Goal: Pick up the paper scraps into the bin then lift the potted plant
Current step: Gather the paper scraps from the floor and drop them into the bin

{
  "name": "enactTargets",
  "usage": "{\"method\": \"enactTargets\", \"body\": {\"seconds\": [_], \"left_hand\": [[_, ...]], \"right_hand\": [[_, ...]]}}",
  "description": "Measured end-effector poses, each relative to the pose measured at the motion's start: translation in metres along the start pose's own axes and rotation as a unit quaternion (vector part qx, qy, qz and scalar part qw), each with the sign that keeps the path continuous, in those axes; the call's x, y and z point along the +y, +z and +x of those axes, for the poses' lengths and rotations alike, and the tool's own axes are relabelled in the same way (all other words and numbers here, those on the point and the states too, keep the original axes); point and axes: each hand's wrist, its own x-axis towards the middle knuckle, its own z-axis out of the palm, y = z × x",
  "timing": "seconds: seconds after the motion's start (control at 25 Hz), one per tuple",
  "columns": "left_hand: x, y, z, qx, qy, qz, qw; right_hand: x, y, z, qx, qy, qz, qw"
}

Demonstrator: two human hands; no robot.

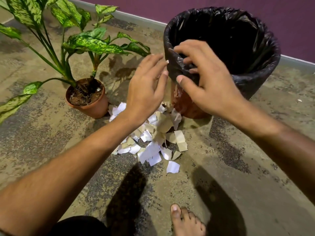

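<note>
Below both hands, on the floor (221,167), the paper scraps (153,138) lie in a loose white and tan heap, so the first part of the task looks barely begun, if begun at all; whether any scrap is already in the bin cannot be told, since its inside is dark. The right hand (204,79) is at the near rim of the bin (255,48), its fingers curled over the edge of the black bag liner (179,65) and its thumb pressed against the outside, pinching the plastic there. The left hand (146,82) hangs just beside it, on the outer side of the rim, fingers fairly straight and slightly spread, holding nothing that shows. To the left of the left hand stands the potted plant (87,97), upright in its brown pot on the floor, close to the far edge of the heap and untouched. A bare foot (185,222) shows nearer the person than the heap. Judging from this, the hands are settling the liner; gathering the whole heap into the bin and lifting the plant are both left to do.
</note>
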Motion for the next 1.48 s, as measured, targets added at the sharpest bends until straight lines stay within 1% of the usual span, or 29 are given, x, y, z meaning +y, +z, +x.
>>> {"method": "enactTargets", "body": {"seconds": [0.08,0.12,0.16,0.24,0.28,0.32,0.4,0.44,0.48,0.52,0.6,0.68,0.76,0.84,0.92,1.0,1.08,1.2,1.32,1.4,1.48], "left_hand": [[-0.026,-0.007,-0.037,0.005,-0.002,0.003,1.000],[-0.039,-0.011,-0.054,-0.004,-0.015,0.013,1.000],[-0.052,-0.014,-0.070,-0.028,-0.041,0.025,0.998],[-0.076,-0.018,-0.097,-0.119,-0.121,0.066,0.983],[-0.088,-0.019,-0.108,-0.172,-0.170,0.097,0.966],[-0.099,-0.019,-0.117,-0.219,-0.226,0.132,0.940],[-0.115,-0.022,-0.131,-0.281,-0.344,0.190,0.876],[-0.122,-0.023,-0.136,-0.299,-0.386,0.200,0.849],[-0.129,-0.026,-0.141,-0.311,-0.416,0.196,0.832],[-0.135,-0.028,-0.144,-0.319,-0.437,0.180,0.821],[-0.144,-0.030,-0.146,-0.328,-0.460,0.147,0.812],[-0.149,-0.031,-0.147,-0.341,-0.464,0.136,0.806],[-0.149,-0.029,-0.144,-0.354,-0.455,0.122,0.808],[-0.148,-0.025,-0.143,-0.356,-0.455,0.079,0.812],[-0.148,-0.021,-0.142,-0.364,-0.463,0.033,0.807],[-0.144,-0.016,-0.144,-0.383,-0.457,0.011,0.802],[-0.137,-0.012,-0.149,-0.418,-0.429,0.028,0.800],[-0.119,-0.008,-0.157,-0.484,-0.381,0.080,0.784],[-0.095,0.000,-0.160,-0.557,-0.307,0.097,0.765],[-0.078,0.009,-0.158,-0.591,-0.263,0.080,0.758],[-0.061,0.023,-0.154,-0.607,-0.238,0.048,0.757]], "right_hand": [[-0.007,0.026,-0.009,-0.075,-0.032,-0.003,0.997],[-0.008,0.039,-0.014,-0.112,-0.050,-0.009,0.992],[-0.007,0.053,-0.017,-0.151,-0.068,-0.018,0.986],[0.002,0.081,-0.021,-0.239,-0.083,-0.052,0.966],[0.009,0.096,-0.021,-0.281,-0.081,-0.072,0.953],[0.019,0.110,-0.020,-0.319,-0.074,-0.092,0.940],[0.040,0.136,-0.014,-0.375,-0.050,-0.126,0.917],[0.051,0.147,-0.010,-0.390,-0.031,-0.134,0.911],[0.061,0.159,-0.005,-0.398,-0.008,-0.136,0.907],[0.070,0.169,0.000,-0.401,0.014,-0.135,0.906],[0.088,0.187,0.009,-0.405,0.050,-0.124,0.904],[0.099,0.201,0.016,-0.423,0.089,-0.113,0.894],[0.100,0.213,0.022,-0.438,0.114,-0.089,0.887],[0.091,0.226,0.026,-0.464,0.086,-0.086,0.878],[0.079,0.235,0.025,-0.498,0.037,-0.109,0.860],[0.070,0.239,0.015,-0.522,0.013,-0.128,0.843],[0.064,0.235,-0.003,-0.540,-0.013,-0.143,0.829],[0.062,0.219,-0.031,-0.569,-0.047,-0.141,0.809],[0.067,0.196,-0.052,-0.594,-0.070,-0.161,0.785],[0.073,0.180,-0.059,-0.609,-0.061,-0.176,0.771],[0.081,0.160,-0.065,-0.613,-0.006,-0.165,0.773]]}}
